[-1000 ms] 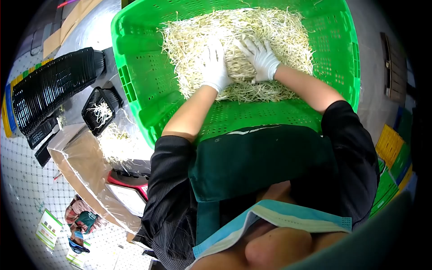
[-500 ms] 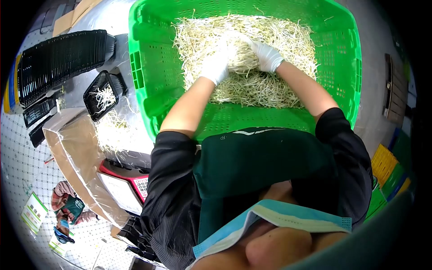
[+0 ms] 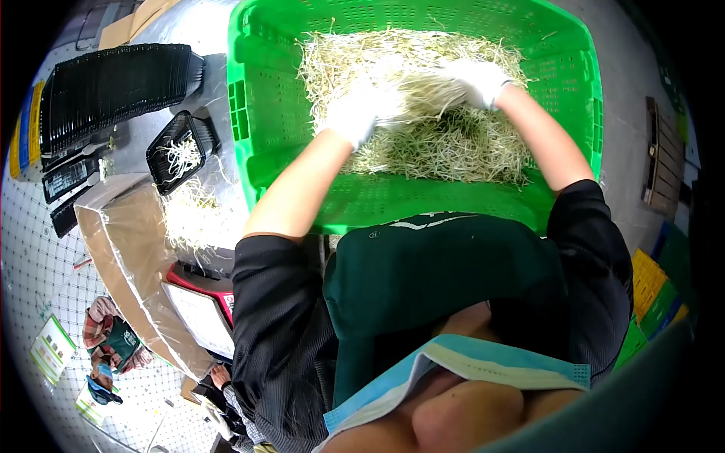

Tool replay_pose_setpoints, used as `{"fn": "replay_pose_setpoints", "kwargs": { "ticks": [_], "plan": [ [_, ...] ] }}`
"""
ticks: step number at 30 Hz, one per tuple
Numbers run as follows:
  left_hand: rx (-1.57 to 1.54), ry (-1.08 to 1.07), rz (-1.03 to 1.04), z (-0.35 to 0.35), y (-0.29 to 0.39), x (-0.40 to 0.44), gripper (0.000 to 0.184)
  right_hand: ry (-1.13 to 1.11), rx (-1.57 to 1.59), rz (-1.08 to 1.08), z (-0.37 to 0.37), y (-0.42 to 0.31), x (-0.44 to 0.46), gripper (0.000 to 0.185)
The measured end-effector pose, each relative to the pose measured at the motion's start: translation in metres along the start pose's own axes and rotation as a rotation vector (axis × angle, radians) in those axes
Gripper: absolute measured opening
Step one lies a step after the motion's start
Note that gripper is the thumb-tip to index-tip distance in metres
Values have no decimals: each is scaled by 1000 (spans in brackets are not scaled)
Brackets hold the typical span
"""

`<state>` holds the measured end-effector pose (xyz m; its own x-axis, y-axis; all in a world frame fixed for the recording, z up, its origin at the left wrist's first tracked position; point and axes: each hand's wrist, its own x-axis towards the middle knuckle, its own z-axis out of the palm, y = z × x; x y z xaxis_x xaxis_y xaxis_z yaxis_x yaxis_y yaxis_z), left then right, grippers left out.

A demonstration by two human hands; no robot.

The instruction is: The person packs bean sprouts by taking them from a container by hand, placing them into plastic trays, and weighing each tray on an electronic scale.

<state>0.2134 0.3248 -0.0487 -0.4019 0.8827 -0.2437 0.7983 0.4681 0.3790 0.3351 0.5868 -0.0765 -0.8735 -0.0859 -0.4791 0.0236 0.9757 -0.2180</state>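
Note:
A large green perforated crate holds a thick bed of pale bean sprouts. My left hand, in a white glove, is closed on the left side of a clump of sprouts lifted above the bed. The white-gloved right hand grips the clump's right side, its fingers partly covered by sprouts and bright glare. A darker hollow in the bed shows beneath the clump.
Left of the crate are a black tray with a few sprouts, a stack of black trays, loose sprouts, a lined cardboard box and a red scale. Another person is at lower left.
Both hands have closed on sprouts and raised a clump from the bed. My right hand has moved right, stretching the clump. The view has shifted, and a co-worker's hand now shows at lower left.

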Motion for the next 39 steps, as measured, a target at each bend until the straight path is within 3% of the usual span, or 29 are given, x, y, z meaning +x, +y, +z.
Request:
{"fn": "replay_pose_setpoints", "kwargs": {
  "ticks": [1,2,3,5,7,9,10,11,13,15,16,17,18,19,22,24,25,27,28,30,31,32,33,34,35,36,37,38,39],
  "plan": [
    [50,45,35,-1,-7,-8,73,143,-84,-76,6,12,-3,69],
    [33,-47,-45,2,-20,-15,72,-69,32,104,-28,2,-12,62],
    [12,-145,-122,0,-23,-18,70,-69,32,103,-33,6,-11,62],
    [37,-144,-58,7,-14,-18,67,156,238,25,-29,10,-13,66],
    [222,-233,142,11,12,1,55,223,555,257,-18,-13,10,70],
    [302,-403,211,9,41,19,49,392,211,-55,10,-25,47,72],
    [318,-122,214,53,21,28,49,391,211,-55,0,-25,50,72],
    [342,-132,150,52,21,26,50,47,458,-53,-17,-21,50,80],
    [359,-145,74,50,16,12,51,-321,689,-59,-18,-10,65,87],
    [80,-75,89,34,8,-10,53,-44,678,213,-3,-6,87,103],
    [123,-228,2,18,13,-23,67,35,668,289,-2,-15,93,111],
    [80,-309,-15,-8,21,-39,54,115,661,364,0,-23,98,120],
    [34,-387,-32,-26,23,-57,43,21,456,247,-5,-48,89,118],
    [5,-301,-14,-30,23,-77,40,-75,244,128,-10,-77,75,116],
    [-146,-105,-100,-33,29,-137,44,-234,59,159,-11,-143,27,119],
    [-217,-60,-202,-35,31,-154,48,249,-344,337,40,-149,30,120],
    [-242,65,-261,-37,36,-156,55,257,-354,325,32,-143,36,120],
    [-270,211,-347,-32,42,-161,63,-26,-56,281,1,-127,55,124],
    [-158,378,-200,-30,37,-154,69,-138,20,326,-15,-123,57,122],
    [-88,455,-76,-32,34,-154,79,176,-245,266,19,-97,71,119],
    [-146,380,-117,-34,33,-158,81,204,-304,222,24,-90,76,117],
    [-214,376,-113,-26,29,-158,79,-55,-147,199,6,-90,82,113],
    [-272,382,-130,-17,21,-158,77,51,-116,130,28,-74,96,110],
    [-306,106,-285,-40,26,-162,73,124,61,116,25,-81,91,109],
    [-289,452,-263,-11,23,-163,65,91,50,72,31,-79,95,102],
    [-227,871,-16,40,0,-150,59,58,40,28,38,-77,99,95],
    [-200,796,-76,27,10,-157,56,284,-332,-308,69,-44,108,90],
    [-149,793,-111,37,9,-148,60,201,-325,-248,68,-43,105,89],
    [-99,788,-147,47,7,-138,65,102,-318,-20,62,-51,97,103]
  ]
}}
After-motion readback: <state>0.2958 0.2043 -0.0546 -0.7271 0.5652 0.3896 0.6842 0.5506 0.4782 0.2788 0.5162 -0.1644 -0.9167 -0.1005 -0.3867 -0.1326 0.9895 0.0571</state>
